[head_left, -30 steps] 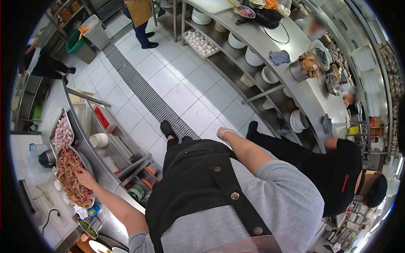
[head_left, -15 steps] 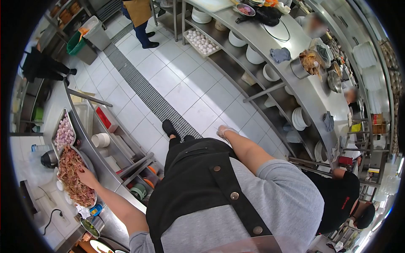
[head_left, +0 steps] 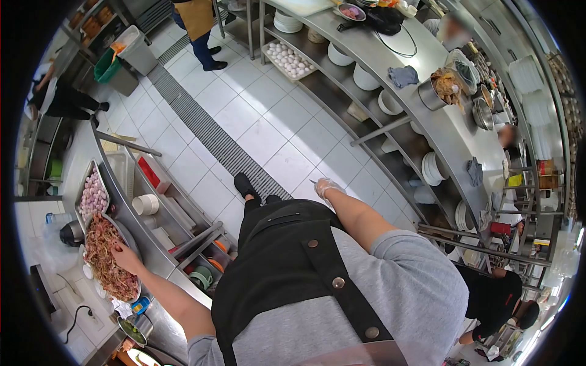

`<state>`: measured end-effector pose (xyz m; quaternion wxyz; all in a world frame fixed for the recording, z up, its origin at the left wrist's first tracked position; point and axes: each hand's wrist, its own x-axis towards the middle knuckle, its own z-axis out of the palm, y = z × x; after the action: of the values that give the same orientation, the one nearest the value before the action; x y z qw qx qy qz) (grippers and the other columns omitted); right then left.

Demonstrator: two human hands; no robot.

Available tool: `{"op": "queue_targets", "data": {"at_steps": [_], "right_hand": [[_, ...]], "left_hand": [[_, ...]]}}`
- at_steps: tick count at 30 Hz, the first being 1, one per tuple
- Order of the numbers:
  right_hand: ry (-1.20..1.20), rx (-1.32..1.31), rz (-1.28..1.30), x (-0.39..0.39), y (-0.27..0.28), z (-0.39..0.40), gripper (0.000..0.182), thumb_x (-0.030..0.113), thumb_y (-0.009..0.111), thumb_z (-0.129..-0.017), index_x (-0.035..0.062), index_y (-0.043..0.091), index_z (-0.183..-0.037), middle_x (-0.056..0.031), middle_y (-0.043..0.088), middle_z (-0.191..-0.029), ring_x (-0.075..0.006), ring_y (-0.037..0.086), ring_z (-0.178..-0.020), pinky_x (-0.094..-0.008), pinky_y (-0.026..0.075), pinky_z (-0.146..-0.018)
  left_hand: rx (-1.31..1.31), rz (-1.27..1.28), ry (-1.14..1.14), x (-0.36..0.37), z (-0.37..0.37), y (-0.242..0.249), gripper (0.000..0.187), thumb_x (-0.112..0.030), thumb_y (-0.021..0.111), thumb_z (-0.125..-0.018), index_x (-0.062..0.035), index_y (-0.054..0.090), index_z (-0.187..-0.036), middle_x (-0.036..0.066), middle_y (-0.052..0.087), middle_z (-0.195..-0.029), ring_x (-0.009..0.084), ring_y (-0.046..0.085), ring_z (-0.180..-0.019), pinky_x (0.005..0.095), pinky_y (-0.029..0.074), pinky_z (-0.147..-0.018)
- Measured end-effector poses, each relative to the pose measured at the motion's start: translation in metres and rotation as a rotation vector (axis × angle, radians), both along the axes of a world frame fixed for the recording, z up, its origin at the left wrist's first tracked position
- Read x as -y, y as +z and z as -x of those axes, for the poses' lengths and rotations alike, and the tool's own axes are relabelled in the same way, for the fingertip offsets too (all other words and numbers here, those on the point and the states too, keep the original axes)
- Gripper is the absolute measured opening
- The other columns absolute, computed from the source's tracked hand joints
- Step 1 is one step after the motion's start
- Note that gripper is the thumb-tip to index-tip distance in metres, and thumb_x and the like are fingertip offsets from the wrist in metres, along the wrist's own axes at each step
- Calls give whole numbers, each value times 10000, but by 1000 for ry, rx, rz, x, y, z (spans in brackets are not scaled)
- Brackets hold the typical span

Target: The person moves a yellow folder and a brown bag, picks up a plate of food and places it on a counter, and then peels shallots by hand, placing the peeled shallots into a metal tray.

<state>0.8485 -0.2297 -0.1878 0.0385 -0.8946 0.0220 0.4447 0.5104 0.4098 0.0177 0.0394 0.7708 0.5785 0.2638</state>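
My left hand (head_left: pixel 127 258) reaches into a heap of reddish-brown shreds (head_left: pixel 105 236), with its fingers curled and their tips partly hidden there. What they pinch, if anything, I cannot make out. A large metal tray (head_left: pixel 129 236) lies under the heap, on the steel counter at left. Beside it, another tray holds small peeled purple shallots (head_left: pixel 93 194). My right hand (head_left: pixel 329 186), in a clear plastic glove, is closed in front of my apron, above the floor. A thin pointed tip sticks out of it, apparently a small knife (head_left: pixel 314 181).
White bowls (head_left: pixel 145 204) and a red container (head_left: pixel 152 173) stand on the shelf under the left counter. A floor drain (head_left: pixel 207 122) crosses the tiles. Opposite runs a long steel counter (head_left: pixel 439 134). Co-workers stand at far left, at the top, beyond that counter and at right (head_left: pixel 495 305).
The tip in my right hand shows more plainly, the hand having turned slightly. My left hand stays at the heap. At right the co-worker has shifted downward; the far-left person has also moved.
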Motion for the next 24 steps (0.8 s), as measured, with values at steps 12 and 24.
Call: {"op": "queue_targets", "data": {"at_steps": [12, 24], "right_hand": [[-3, 277, -51, 2, -18, 13, 434, 153, 499, -895, 27, 595, -1299, -215, 653, -1237, -359, 654, -1130, -469, 525, -947], [120, -115, 51, -4, 33, -3, 326, 203, 580, -861, 69, 729, -1119, -150, 711, -1148, -261, 688, -1087, -439, 557, -864]], "left_hand": [[-16, 24, 31, -1, 1, -1, 521, -474, 481, -996, 11, 629, -1115, 226, 690, -1043, 411, 654, -957, 474, 495, -835], [-26, -16, 24, -4, 5, -8, 490, -438, 509, -992, 19, 629, -1125, 225, 692, -1047, 398, 662, -954, 455, 510, -822]]}}
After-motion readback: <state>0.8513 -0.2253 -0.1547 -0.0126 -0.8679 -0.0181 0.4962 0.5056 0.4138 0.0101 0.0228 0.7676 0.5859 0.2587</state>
